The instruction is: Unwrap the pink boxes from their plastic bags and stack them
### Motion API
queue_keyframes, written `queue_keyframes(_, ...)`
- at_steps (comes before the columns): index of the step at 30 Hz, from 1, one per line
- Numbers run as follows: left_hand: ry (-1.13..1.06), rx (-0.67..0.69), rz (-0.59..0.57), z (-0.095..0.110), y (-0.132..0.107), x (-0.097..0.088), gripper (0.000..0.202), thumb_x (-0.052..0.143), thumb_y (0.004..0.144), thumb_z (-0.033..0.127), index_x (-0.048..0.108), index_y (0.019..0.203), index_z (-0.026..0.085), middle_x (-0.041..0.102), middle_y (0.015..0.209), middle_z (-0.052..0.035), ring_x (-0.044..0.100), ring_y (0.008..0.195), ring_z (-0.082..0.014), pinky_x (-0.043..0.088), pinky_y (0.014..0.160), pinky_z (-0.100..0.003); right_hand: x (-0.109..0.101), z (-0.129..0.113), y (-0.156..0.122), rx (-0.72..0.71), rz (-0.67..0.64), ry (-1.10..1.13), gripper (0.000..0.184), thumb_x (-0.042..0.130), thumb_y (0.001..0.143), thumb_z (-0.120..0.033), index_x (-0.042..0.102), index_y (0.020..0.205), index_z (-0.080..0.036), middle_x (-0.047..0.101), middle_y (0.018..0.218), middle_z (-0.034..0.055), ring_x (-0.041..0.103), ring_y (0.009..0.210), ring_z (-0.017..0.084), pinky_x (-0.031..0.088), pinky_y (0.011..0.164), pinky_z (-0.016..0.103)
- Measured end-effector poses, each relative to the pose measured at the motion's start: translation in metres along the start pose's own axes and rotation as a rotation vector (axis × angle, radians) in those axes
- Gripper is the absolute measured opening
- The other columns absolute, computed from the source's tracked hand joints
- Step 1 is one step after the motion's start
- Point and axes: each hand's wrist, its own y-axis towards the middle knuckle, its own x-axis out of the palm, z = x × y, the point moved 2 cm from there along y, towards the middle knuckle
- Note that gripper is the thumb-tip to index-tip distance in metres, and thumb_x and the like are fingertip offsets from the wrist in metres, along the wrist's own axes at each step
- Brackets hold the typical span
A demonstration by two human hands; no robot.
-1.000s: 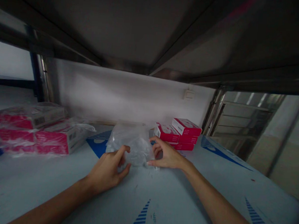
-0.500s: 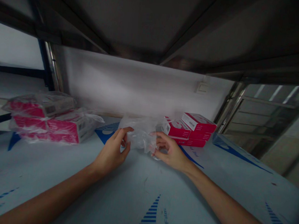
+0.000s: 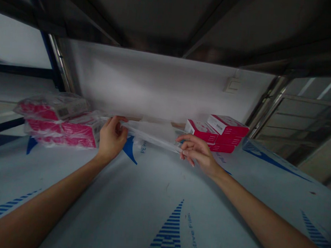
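Farther apart than a moment earlier: both hands, with a clear plastic bag (image 3: 151,135) drawn out of its crumpled bunch into a flat, taut strip. Left hand (image 3: 111,139) at the bag's left end, grip clamped on the plastic between thumb and fingers. Right hand (image 3: 197,152) at the opposite end, grip likewise clamped on the bag. Bag suspended between the two hands, over a pale film-covered surface (image 3: 161,209) printed with blue stripes and lettering. Just beside the left hand, shrink-wrapped pink boxes (image 3: 62,128). Just past the right hand, a stack of red-and-white boxes (image 3: 217,132). Behind everything, a white wall (image 3: 156,79) with a small switch (image 3: 232,85), beneath a dark steel shelf (image 3: 160,12).
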Motion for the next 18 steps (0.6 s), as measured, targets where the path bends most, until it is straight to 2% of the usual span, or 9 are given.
queue_keyframes(3, -0.12, -0.121, 0.035, -0.008, 0.001, 0.001, 0.02, 0.057, 0.082, 0.017, 0.064, 0.101, 0.021, 0.051, 0.085, 0.0003, 0.053, 0.063, -0.0119, 0.045, 0.061, -0.026, 0.004, -0.005, -0.002, 0.061, -0.075, 0.125, 0.045, 0.064, 0.078, -0.025, 0.06, 0.123, -0.024, 0.063, 0.065, -0.0027, 0.061, 0.055, 0.016, 0.043, 0.038, 0.022)
queue_keyframes(5, -0.354, -0.282, 0.047, -0.015, 0.002, 0.005, 0.028, 0.057, 0.087, 0.026, 0.059, 0.115, 0.025, 0.055, 0.089, 0.0005, 0.056, 0.059, -0.0109, 0.047, 0.057, -0.024, 0.009, -0.008, -0.002, 0.124, -0.149, 0.163, 0.053, 0.062, 0.08, -0.027, 0.054, 0.132, -0.026, 0.068, 0.07, -0.0011, 0.066, 0.06, 0.019, 0.055, 0.053, 0.032)
queue_keyframes(7, -0.654, -0.427, 0.027, -0.019, 0.003, 0.01, 0.036, 0.057, 0.089, 0.03, 0.053, 0.124, 0.029, 0.059, 0.085, 0.0022, 0.06, 0.061, -0.0122, 0.05, 0.058, -0.024, 0.012, -0.008, -0.002, 0.169, -0.145, 0.132, 0.057, 0.062, 0.082, -0.03, 0.049, 0.138, -0.027, 0.075, 0.086, 0.0036, 0.072, 0.078, 0.023, 0.058, 0.069, 0.04)
queue_keyframes(8, -0.8, -0.48, -0.008, -0.02, 0.003, 0.013, 0.035, 0.058, 0.088, 0.029, 0.054, 0.122, 0.028, 0.061, 0.083, 0.0022, 0.063, 0.066, -0.0135, 0.053, 0.063, -0.025, 0.012, -0.007, -0.001, 0.169, -0.094, 0.097, 0.057, 0.062, 0.082, -0.032, 0.049, 0.138, -0.028, 0.076, 0.097, 0.0059, 0.073, 0.088, 0.025, 0.057, 0.074, 0.041)
queue_keyframes(10, -1.049, -0.559, -0.103, -0.018, 0.004, 0.016, 0.021, 0.06, 0.084, 0.025, 0.062, 0.105, 0.023, 0.067, 0.085, -0.0009, 0.067, 0.081, -0.0165, 0.056, 0.075, -0.027, 0.009, -0.004, 0.002, 0.118, 0.077, 0.009, 0.051, 0.064, 0.082, -0.035, 0.053, 0.132, -0.029, 0.073, 0.113, 0.0081, 0.071, 0.099, 0.027, 0.057, 0.075, 0.04)
queue_keyframes(12, -1.236, -0.623, -0.212, -0.012, 0.003, 0.016, 0.006, 0.059, 0.08, 0.02, 0.064, 0.084, 0.018, 0.069, 0.087, -0.0044, 0.067, 0.092, -0.0199, 0.056, 0.082, -0.031, 0.002, -0.001, 0.004, 0.017, 0.258, -0.103, 0.042, 0.066, 0.083, -0.037, 0.057, 0.123, -0.027, 0.071, 0.116, 0.0085, 0.071, 0.097, 0.025, 0.057, 0.075, 0.041)
queue_keyframes(13, -1.306, -0.653, -0.259, -0.008, 0.003, 0.015, 0.006, 0.059, 0.078, 0.02, 0.064, 0.076, 0.018, 0.068, 0.085, -0.0054, 0.067, 0.094, -0.0221, 0.057, 0.083, -0.033, -0.003, 0.0, 0.004, -0.041, 0.335, -0.168, 0.037, 0.065, 0.085, -0.036, 0.058, 0.119, -0.026, 0.071, 0.114, 0.0083, 0.07, 0.095, 0.024, 0.057, 0.077, 0.041)
queue_keyframes(16, -1.424, -0.762, -0.349, 0.002, 0.0, 0.009, 0.015, 0.057, 0.075, 0.028, 0.061, 0.063, 0.02, 0.066, 0.073, -0.0075, 0.067, 0.088, -0.0287, 0.059, 0.08, -0.046, -0.017, 0.0, 0.004, -0.2, 0.499, -0.372, 0.026, 0.064, 0.088, -0.031, 0.06, 0.113, -0.025, 0.071, 0.108, 0.0066, 0.068, 0.095, 0.023, 0.054, 0.087, 0.043)
queue_keyframes(18, -1.447, -0.84, -0.364, 0.006, -0.002, 0.005, 0.02, 0.057, 0.076, 0.034, 0.057, 0.06, 0.021, 0.063, 0.066, -0.0071, 0.066, 0.079, -0.0284, 0.059, 0.08, -0.052, -0.022, -0.003, 0.003, -0.256, 0.528, -0.444, 0.025, 0.063, 0.089, -0.029, 0.06, 0.113, -0.025, 0.07, 0.108, 0.0059, 0.067, 0.1, 0.023, 0.051, 0.093, 0.045)
